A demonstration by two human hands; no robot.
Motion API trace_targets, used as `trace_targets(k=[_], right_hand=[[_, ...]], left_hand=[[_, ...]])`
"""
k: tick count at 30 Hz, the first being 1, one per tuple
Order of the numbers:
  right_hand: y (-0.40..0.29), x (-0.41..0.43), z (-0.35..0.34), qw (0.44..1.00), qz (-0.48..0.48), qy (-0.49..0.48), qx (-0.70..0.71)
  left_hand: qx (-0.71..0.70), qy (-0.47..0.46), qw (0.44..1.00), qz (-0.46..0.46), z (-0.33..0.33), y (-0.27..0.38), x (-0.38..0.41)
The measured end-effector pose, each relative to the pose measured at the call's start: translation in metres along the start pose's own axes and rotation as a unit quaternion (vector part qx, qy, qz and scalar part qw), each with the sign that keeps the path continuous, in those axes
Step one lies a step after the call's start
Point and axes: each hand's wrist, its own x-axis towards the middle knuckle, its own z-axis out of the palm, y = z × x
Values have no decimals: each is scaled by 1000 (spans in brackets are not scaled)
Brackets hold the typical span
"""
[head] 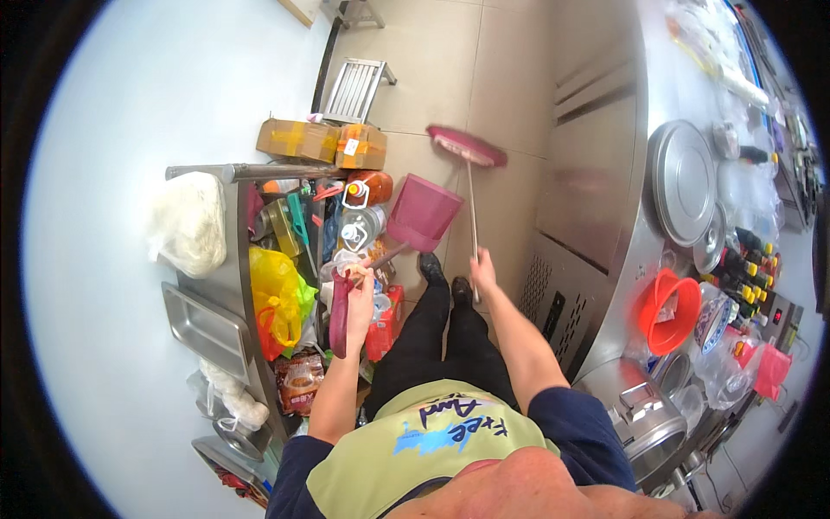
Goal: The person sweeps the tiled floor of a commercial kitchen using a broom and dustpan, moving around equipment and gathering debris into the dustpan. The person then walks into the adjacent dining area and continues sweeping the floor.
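My left hand (360, 292) grips the handle of a long-handled dustpan. The dustpan's pink pan (425, 213) is down at floor level, just ahead of my left shoe. A dark red strip of material (339, 314) hangs beside that hand; whether it belongs to the dustpan's handle I cannot tell. My right hand (482, 272) is closed around the thin metal handle of a broom. The broom's pink head (465, 146) is over the tiled floor beyond the pan, slightly blurred and apart from it.
To the left, a metal shelf (241, 220) holds bags and bottles. Cardboard boxes (298, 139) and a slatted metal step stool (355, 89) stand farther ahead. A stainless steel counter (616, 285) runs along the right, bearing round lids (686, 181), a red plastic basin (671, 311) and a large pot (642, 422).
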Motion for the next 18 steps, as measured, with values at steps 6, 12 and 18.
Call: trace_targets(k=[6,12,18], right_hand=[[-176,156,-25,998,48,-7,48],[-81,42,-3,999,4,13,37],[-112,46,13,986,147,-30,69]], left_hand=[[-27,1,999,-37,-8,-21,23],[-43,0,999,-25,-12,-4,46],[-53,4,998,-32,-8,-1,77]])
